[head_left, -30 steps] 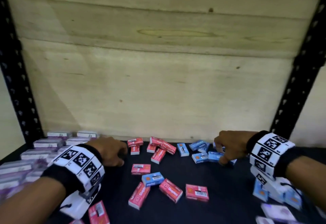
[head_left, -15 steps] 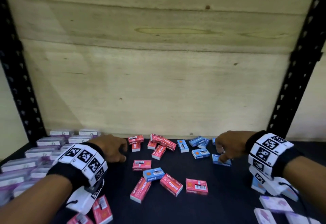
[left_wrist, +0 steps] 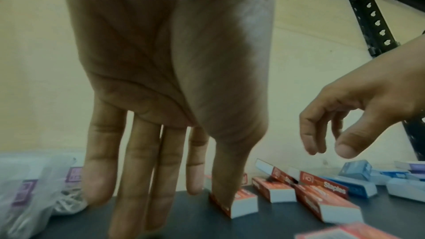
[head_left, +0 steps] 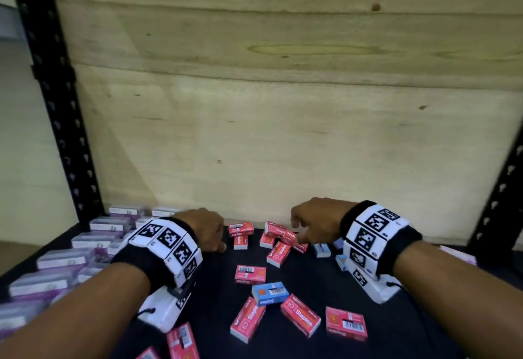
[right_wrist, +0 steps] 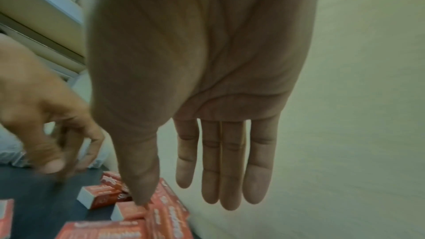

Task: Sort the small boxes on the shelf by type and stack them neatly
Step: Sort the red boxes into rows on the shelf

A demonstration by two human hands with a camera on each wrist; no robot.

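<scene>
Red staple boxes [head_left: 278,254] lie scattered on the dark shelf [head_left: 215,290], with a cluster at the back and a few nearer the front. One blue box [head_left: 270,293] lies among the front red ones; more blue boxes [head_left: 321,249] sit behind my right wrist. My left hand [head_left: 218,245] hovers at the back left of the red cluster. In the left wrist view its fingers [left_wrist: 161,197] hang straight and the thumb touches a red box [left_wrist: 243,204]. My right hand [head_left: 300,234] is over the back red cluster, fingers extended [right_wrist: 230,188], holding nothing.
Purple-and-white boxes [head_left: 110,224] lie in rows along the left side. A wooden back panel [head_left: 283,132] closes the shelf just behind the boxes. Black perforated posts stand at the left [head_left: 56,104] and right [head_left: 503,203]. Red boxes [head_left: 181,339] also lie near the front edge.
My right hand has moved left, from the blue boxes to over the back red cluster. The left hand has stayed by the back left red boxes. The view has swung to the left.
</scene>
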